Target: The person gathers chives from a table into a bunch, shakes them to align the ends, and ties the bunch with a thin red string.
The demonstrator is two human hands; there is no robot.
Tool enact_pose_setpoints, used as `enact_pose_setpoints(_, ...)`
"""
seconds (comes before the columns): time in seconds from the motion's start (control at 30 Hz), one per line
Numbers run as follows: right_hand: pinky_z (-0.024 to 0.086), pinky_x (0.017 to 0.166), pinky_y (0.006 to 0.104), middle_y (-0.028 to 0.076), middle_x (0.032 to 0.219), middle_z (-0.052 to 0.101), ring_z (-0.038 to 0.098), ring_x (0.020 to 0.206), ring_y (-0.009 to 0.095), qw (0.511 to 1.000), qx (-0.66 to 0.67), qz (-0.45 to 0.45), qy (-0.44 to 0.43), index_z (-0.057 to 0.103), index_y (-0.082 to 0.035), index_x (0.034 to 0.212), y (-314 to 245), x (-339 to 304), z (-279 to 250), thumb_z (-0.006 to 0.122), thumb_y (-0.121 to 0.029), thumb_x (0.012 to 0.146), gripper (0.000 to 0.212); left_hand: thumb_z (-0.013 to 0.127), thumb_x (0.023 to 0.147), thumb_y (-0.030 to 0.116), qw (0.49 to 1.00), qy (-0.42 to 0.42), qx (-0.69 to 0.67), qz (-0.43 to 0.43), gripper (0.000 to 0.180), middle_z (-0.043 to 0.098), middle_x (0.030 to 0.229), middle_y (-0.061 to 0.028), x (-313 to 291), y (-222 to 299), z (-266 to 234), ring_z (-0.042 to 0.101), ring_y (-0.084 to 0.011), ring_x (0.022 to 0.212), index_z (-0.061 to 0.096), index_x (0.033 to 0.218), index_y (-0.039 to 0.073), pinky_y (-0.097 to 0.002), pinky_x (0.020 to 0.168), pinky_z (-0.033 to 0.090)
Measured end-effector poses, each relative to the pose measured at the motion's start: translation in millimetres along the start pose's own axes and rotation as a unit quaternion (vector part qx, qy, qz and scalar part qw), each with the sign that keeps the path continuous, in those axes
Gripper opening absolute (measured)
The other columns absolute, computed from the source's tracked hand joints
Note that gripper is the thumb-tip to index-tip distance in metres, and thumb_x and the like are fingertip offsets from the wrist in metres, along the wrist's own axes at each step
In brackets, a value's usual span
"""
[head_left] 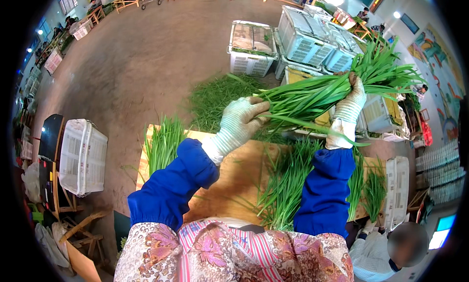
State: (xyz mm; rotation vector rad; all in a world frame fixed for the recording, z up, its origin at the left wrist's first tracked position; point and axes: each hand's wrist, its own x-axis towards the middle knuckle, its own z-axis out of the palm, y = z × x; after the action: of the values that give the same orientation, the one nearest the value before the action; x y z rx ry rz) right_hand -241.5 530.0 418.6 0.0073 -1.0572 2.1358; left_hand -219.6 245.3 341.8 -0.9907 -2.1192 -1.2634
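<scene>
A long bundle of garlic chives (pixel 308 97) is held up above the far side of a wooden table (pixel 227 172). My right hand (pixel 351 104), in a striped knit glove with soiled fingertips, is wrapped around the bundle toward its leafy right end. At the left end, my left hand (pixel 242 123), gloved the same way, has its fingers curled around the chives. A few leaves droop below the bundle. More chives (pixel 288 179) lie under my right forearm, and a smaller pile (pixel 163 145) rests on the table's left side.
Loose green leaves (pixel 220 99) are heaped on the floor beyond the table. White crates (pixel 251 47) and stacked lidded crates (pixel 305 38) stand behind. Another white crate (pixel 83 157) is at left. A co-worker (pixel 378 252) sits close at lower right, beside chives (pixel 373 191).
</scene>
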Motion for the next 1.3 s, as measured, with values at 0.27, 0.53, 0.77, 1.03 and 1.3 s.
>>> enact_pose_setpoints(0.27, 0.052, 0.065, 0.0388, 0.013, 0.075, 0.06, 0.059, 0.066, 0.027, 0.996, -0.043, 0.009, 0.08, 0.058, 0.004, 0.083, 3, 9, -10, 0.058, -0.006, 0.08, 0.01, 0.053, 0.092, 0.032, 0.722, 0.173, -0.546, -0.389, 0.036, 0.064, 0.082, -0.0152, 9, -25, -23, 0.062, -0.022, 0.068, 0.06, 0.091, -0.003, -0.0333, 0.067, 0.054)
enact_pose_setpoints(0.53, 0.051, 0.063, 0.0394, 0.012, 0.072, 0.057, 0.057, 0.063, 0.027, 0.994, -0.012, -0.016, 0.105, 0.055, 0.001, 0.078, -24, 16, -18, 0.059, -0.005, 0.079, 0.008, 0.06, 0.086, 0.032, 0.908, 0.088, 0.1, -0.398, 0.033, 0.062, 0.068, -0.011, -23, -229, -48, 0.061, -0.0213, 0.058, 0.063, 0.093, 0.0, -0.0335, 0.053, 0.047)
enact_pose_setpoints(0.77, 0.052, 0.061, 0.0379, 0.015, 0.074, 0.06, 0.059, 0.063, 0.027, 0.988, -0.066, -0.028, 0.136, 0.058, 0.007, 0.083, -17, 13, -11, 0.06, 0.002, 0.076, 0.009, 0.067, 0.08, 0.031, 0.976, -0.132, 0.018, -0.172, 0.028, 0.065, 0.078, -0.011, -10, -23, 1, 0.063, -0.0244, 0.075, 0.068, 0.094, 0.007, -0.0355, 0.067, 0.05)
enact_pose_setpoints(1.03, 0.052, 0.06, 0.0358, 0.012, 0.07, 0.061, 0.059, 0.062, 0.025, 0.997, -0.051, 0.002, 0.06, 0.059, 0.006, 0.079, -3, -7, 9, 0.059, -0.002, 0.078, 0.008, 0.069, 0.077, 0.021, 0.968, 0.018, -0.079, -0.236, 0.027, 0.064, 0.085, -0.009, 13, -14, 28, 0.062, -0.0223, 0.077, 0.066, 0.099, 0.006, -0.0308, 0.075, 0.049)
enact_pose_setpoints(1.3, 0.052, 0.065, 0.0407, 0.012, 0.075, 0.058, 0.058, 0.067, 0.028, 0.992, 0.014, 0.004, 0.128, 0.055, 0.002, 0.085, -16, 8, -9, 0.061, -0.005, 0.079, 0.011, 0.061, 0.081, 0.007, 0.814, 0.148, -0.326, -0.457, 0.013, 0.065, 0.071, -0.0086, 5, -65, -3, 0.06, -0.0141, 0.059, 0.067, 0.089, -0.002, -0.0238, 0.052, 0.048)
